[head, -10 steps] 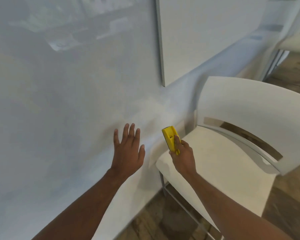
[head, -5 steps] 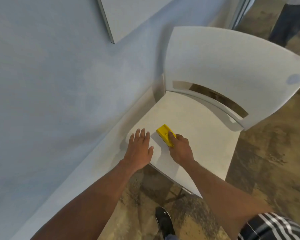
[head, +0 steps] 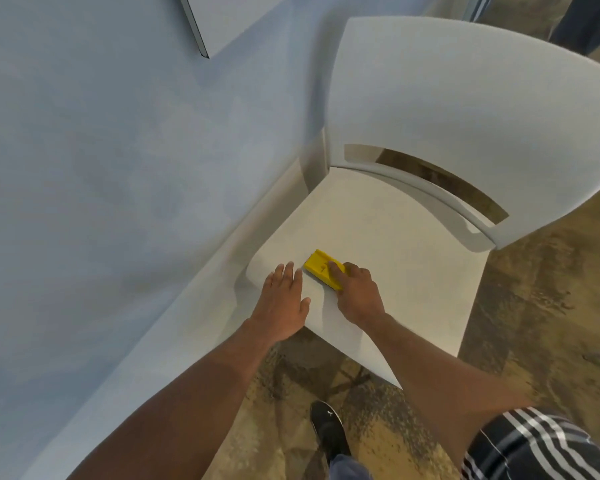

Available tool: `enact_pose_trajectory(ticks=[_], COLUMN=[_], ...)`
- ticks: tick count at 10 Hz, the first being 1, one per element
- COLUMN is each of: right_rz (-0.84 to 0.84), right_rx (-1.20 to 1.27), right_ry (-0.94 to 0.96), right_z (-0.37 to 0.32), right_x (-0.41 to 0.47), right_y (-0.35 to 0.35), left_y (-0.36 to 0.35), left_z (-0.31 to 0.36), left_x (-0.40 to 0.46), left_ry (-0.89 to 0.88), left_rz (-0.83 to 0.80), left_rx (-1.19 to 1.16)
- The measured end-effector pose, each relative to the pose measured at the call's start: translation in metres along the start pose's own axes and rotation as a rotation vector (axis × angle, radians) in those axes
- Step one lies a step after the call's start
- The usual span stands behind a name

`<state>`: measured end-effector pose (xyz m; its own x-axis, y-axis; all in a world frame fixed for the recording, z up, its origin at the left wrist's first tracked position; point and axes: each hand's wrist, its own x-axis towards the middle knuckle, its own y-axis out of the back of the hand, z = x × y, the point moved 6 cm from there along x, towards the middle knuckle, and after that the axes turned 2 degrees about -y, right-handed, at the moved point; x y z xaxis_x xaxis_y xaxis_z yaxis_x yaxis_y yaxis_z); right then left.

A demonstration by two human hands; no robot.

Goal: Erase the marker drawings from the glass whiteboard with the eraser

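Frame centre: your right hand [head: 357,296] pinches the yellow block eraser [head: 323,269] on the white plastic chair [head: 378,244]; left hand [head: 283,304] spread flat; erasing apparently finished.

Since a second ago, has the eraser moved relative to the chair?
Yes. The yellow eraser was held up off the chair's front-left corner; now the right hand has it down flat on the white chair seat, near the wall-side edge.

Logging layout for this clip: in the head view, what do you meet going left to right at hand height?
wall → left hand → yellow eraser → right hand → bare chair seat → floor
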<state>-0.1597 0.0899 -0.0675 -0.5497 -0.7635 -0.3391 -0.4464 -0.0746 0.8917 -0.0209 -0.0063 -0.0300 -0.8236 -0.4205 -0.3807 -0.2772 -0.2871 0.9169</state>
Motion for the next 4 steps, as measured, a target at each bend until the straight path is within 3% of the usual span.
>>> enact_pose_trajectory(ticks=[2, 4], right_rz=[-0.041, 0.091], right_rx=[-0.049, 0.04], right_ry=[0.059, 0.09], right_z=[-0.003, -0.017], right_x=[0.001, -0.005], right_y=[-0.004, 0.009], left_y=[0.004, 0.013], left_z=[-0.003, -0.01], left_x=[-0.009, -0.029], left_ry=[0.021, 0.084], left_rz=[0.012, 0.047], left_rx=[-0.024, -0.052])
